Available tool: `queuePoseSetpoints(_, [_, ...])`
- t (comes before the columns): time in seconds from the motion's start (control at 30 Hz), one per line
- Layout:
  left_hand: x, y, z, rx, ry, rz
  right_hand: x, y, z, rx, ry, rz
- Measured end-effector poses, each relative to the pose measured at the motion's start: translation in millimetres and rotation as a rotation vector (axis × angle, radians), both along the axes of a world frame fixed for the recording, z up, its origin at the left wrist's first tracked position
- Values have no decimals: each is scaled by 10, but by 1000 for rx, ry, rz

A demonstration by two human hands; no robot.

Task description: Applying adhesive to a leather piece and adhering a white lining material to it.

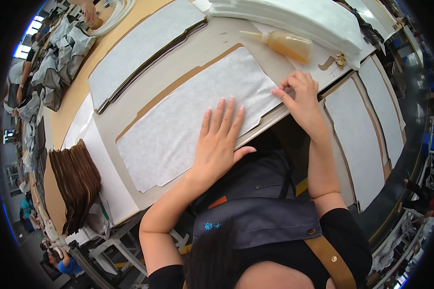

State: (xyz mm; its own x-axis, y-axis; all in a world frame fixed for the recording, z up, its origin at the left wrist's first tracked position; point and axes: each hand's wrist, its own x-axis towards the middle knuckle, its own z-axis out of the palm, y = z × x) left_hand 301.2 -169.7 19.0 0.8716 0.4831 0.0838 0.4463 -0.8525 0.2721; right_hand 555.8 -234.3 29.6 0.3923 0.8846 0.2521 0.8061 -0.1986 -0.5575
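A white fabric-like sheet (164, 135) lies over a brown backing piece (159, 96) on the pale board in front of me. My left hand (221, 139) rests palm down on the sheet near its lower edge, fingers spread. My right hand (301, 101) has thumb and forefinger closed on the sheet's right corner, with the other fingers curled. The sheet shows slight creases beside that corner. Beyond it, a squeeze bottle of amber liquid (287, 46) lies on its side.
Another white-faced panel (140, 53) lies at upper left, two more (354, 139) at right. Dark brown stacked pieces (72, 183) sit at left. A long white padded stack (289, 17) lines the back. Grey bundles (67, 58) and a co-worker's hand (89, 12) show at upper left.
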Motion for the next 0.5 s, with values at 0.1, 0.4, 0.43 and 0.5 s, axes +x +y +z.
queuePoseSetpoints(0.1, [9,-3,8,24,30,-51,7,7,-57,40,-20,4])
queuePoseSetpoints(0.4, [128,-52,3,34,5,-68,49,-16,-149,97,-32,10])
queuePoseSetpoints(0.43, [150,-62,-5,42,9,-77,52,-14,-143,95,-22,20])
queuePoseSetpoints(0.5, [172,-68,-7,52,14,-92,54,-19,-139,94,-10,24])
